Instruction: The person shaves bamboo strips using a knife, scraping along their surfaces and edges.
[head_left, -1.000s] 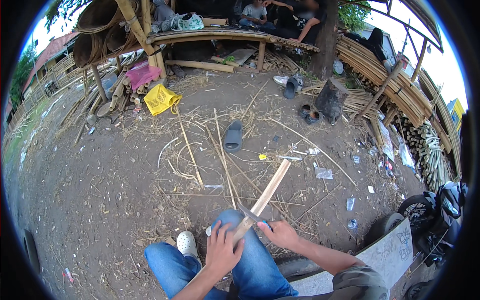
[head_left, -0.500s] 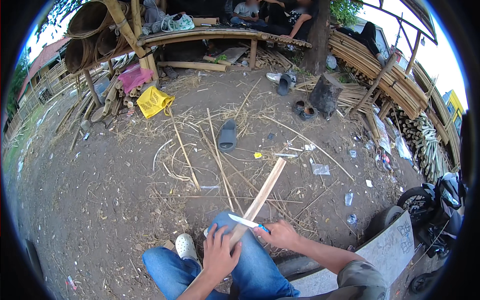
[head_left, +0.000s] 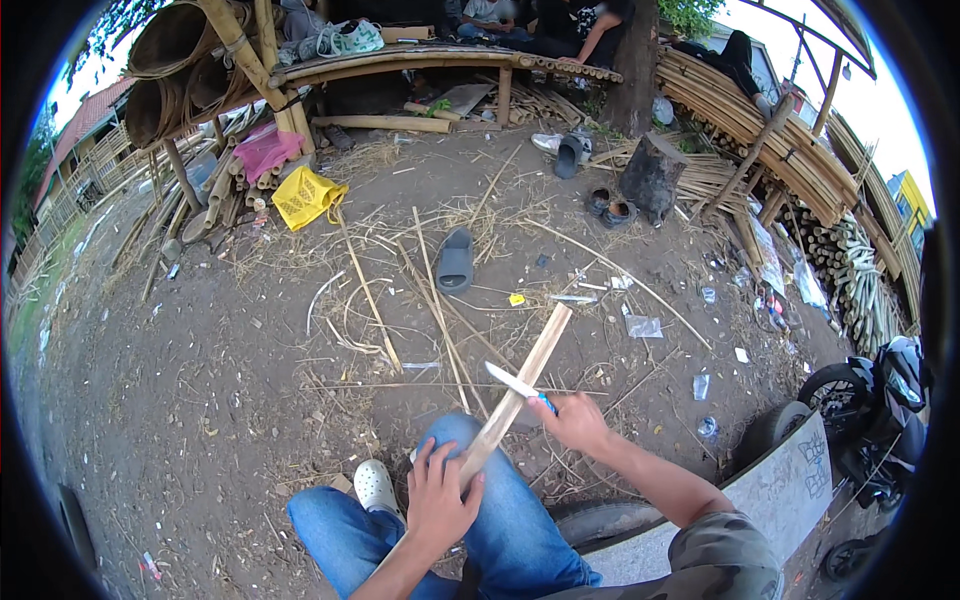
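Note:
A flat, pale bamboo slat slants up and away from my lap, its near end over my jeans-clad thigh. My left hand is closed round that near end, fingers on top and thumb along the right side. My right hand grips the blue handle of a knife, just right of the slat. The light blade lies across the slat about midway along, its tip pointing to the far left. Whether the edge is biting into the bamboo cannot be made out.
A grey slide sandal, thin bamboo strips and shavings litter the dirt ahead. A yellow bag lies at far left. People sit on a bamboo platform behind. At right are a tree stump, a grey board and a motorcycle.
My right hand has slid the knife away from me along the slat, from near my left hand to about its middle. My left hand keeps its hold.

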